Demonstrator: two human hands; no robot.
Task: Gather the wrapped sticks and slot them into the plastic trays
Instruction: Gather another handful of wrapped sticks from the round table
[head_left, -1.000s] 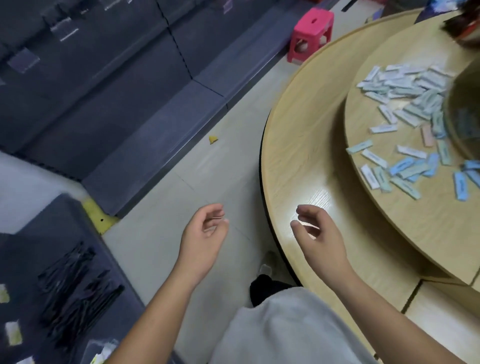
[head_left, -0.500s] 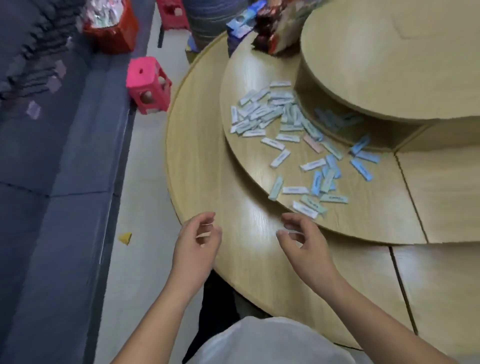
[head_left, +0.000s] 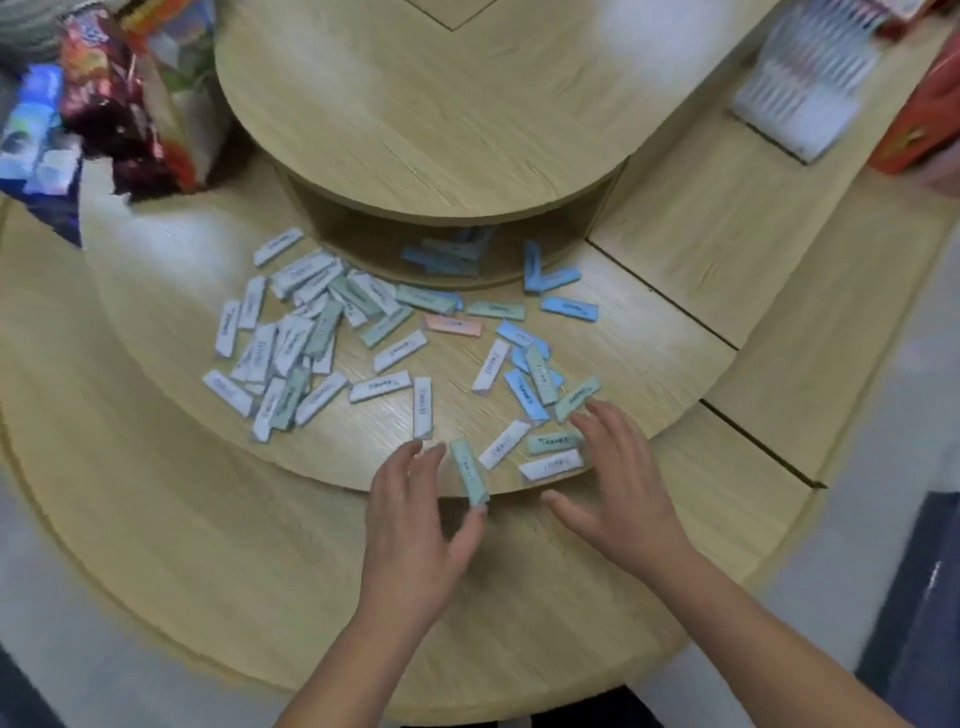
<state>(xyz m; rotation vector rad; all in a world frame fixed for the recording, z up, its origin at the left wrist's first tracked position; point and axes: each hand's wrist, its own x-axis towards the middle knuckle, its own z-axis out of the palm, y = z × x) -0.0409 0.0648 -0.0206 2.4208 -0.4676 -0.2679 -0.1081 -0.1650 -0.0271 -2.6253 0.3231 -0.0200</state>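
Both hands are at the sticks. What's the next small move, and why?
Probably pinch the green stick with the left hand: it juts over the tier edge, thumb at its near end, fingers beside it. The right hand lies open by other sticks.

Left hand (head_left: 415, 525) and right hand (head_left: 618, 499) reach forward palms down, fingers (head_left: 602, 426) apparently loosely spread.

Snack bags (head_left: 119, 104) top left are just a blurry smear, cut by the edge. Same with the trays (head_left: 800, 83) and red box (head_left: 919, 130) top right. Some blue sticks (head_left: 452, 254) sit half hidden in shadow under the top tier (head_left: 415, 130). Stick print's unreadable.
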